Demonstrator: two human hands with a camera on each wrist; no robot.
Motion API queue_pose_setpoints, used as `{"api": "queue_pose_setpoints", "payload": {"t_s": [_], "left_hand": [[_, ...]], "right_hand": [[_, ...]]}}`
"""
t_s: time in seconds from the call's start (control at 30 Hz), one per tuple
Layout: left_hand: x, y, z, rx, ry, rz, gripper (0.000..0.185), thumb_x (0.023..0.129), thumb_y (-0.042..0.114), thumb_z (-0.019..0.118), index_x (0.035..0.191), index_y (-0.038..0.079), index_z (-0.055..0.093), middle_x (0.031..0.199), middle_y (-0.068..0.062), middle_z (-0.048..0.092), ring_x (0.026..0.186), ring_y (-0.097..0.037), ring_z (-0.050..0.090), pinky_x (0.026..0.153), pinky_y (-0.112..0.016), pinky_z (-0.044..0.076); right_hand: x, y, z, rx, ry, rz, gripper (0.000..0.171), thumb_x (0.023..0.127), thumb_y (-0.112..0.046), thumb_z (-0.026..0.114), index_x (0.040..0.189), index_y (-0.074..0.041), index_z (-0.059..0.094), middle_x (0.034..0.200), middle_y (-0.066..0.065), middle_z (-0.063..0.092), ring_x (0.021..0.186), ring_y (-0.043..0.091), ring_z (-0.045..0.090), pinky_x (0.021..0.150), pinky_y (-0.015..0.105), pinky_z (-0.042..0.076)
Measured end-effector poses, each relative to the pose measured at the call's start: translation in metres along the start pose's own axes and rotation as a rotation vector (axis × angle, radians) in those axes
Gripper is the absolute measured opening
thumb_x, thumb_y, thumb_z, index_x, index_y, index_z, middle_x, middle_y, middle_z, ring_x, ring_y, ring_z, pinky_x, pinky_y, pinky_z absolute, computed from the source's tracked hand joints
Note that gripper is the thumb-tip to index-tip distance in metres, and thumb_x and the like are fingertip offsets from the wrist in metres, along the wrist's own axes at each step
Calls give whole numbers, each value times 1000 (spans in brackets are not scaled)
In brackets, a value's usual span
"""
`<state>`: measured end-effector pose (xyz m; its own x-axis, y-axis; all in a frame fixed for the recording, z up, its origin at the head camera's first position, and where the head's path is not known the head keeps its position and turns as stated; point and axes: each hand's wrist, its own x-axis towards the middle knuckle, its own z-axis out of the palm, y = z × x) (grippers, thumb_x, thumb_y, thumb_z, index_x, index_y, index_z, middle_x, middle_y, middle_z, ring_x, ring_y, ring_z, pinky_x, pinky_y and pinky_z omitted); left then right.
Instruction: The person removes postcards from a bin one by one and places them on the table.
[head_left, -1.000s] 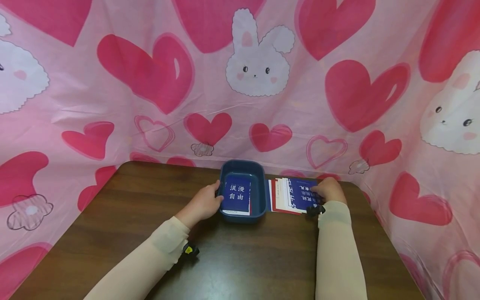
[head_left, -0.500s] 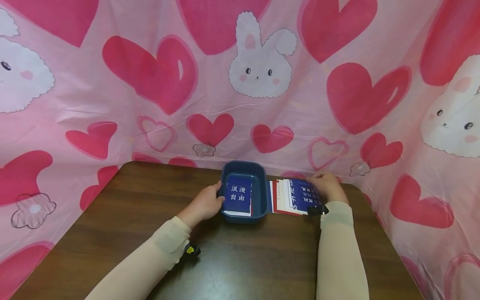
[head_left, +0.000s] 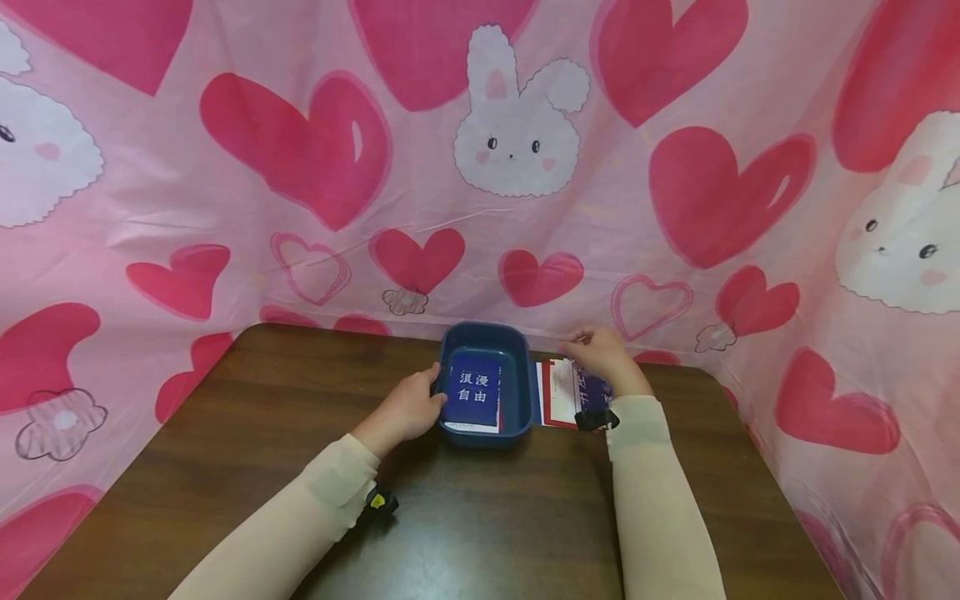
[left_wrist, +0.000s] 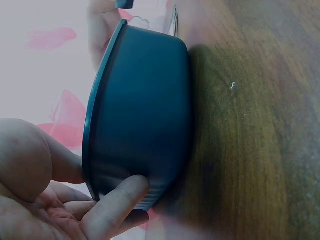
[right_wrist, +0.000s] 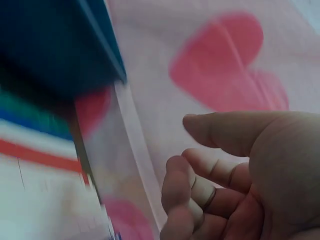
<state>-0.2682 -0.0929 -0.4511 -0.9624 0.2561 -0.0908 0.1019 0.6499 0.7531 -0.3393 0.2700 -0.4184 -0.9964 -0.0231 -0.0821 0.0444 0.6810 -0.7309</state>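
The left hand (head_left: 408, 407) holds the side of the blue tub (head_left: 525, 392), thumb on the rim and fingers (left_wrist: 117, 200) curled round its wall. A blue card (head_left: 474, 390) lies flat inside the tub. The right hand (head_left: 603, 360) hangs over the far end of the card pile (head_left: 558, 390) just right of the tub. Its fingers are loosely bent and hold nothing. The pile is fanned out, so I think a quick grab could pinch two cards or push the pile crooked. A hard pull on the tub could slide it on the table (head_left: 300, 433).
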Motion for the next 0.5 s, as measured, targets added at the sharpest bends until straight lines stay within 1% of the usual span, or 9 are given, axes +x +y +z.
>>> {"api": "queue_pose_setpoints", "payload": {"t_s": [0.07,0.13,0.2,0.23,0.3,0.4,0.5], "left_hand": [[0,0,0,1,0,-1,68,118,18,60,176,-2,33,182,-25,39,169,-46,41,135,-65,36],[-1,1,0,3,-1,0,68,118,18,60,176,-2,33,182,-24,39,169,-46,41,135,-65,37],[-1,1,0,0,-3,-2,68,118,19,61,177,-2,33,182,-24,39,168,-46,41,134,-65,37],[-1,1,0,-1,-3,-4,69,118,19,61,177,-2,33,182,-24,39,168,-46,41,135,-65,37],[-2,1,0,-6,-3,-6,69,117,19,61,177,-1,33,182,-24,39,168,-46,41,134,-65,37],[-2,1,0,-4,-2,-5,68,117,19,61,176,-2,33,182,-24,39,168,-46,42,134,-65,38],[-1,0,0,1,0,4,68,117,18,61,176,-3,33,182,-25,40,168,-47,42,134,-65,38]], "right_hand": [[-2,-12,9,50,-25,-18,37,108,-31,75,130,-1,75,113,21,78,101,42,79,77,35,70],[-4,-24,19,93,-60,-41,37,109,-31,75,131,-1,75,113,21,77,103,45,78,79,40,72],[-5,-34,29,108,-81,-53,36,109,-32,76,130,-4,76,110,19,78,101,44,78,81,44,73],[-5,-38,34,117,-94,-61,36,109,-33,76,130,-4,76,108,18,78,99,42,79,82,46,73],[-5,-46,44,128,-118,-68,34,110,-32,76,130,-5,77,105,16,78,93,35,78,82,46,73],[-4,-58,57,118,-158,-78,33,111,-28,74,131,-2,76,104,18,79,86,26,79,79,41,73],[-1,-69,68,65,-198,-82,35,111,-25,73,135,2,75,107,21,82,86,26,83,77,39,73]]}}
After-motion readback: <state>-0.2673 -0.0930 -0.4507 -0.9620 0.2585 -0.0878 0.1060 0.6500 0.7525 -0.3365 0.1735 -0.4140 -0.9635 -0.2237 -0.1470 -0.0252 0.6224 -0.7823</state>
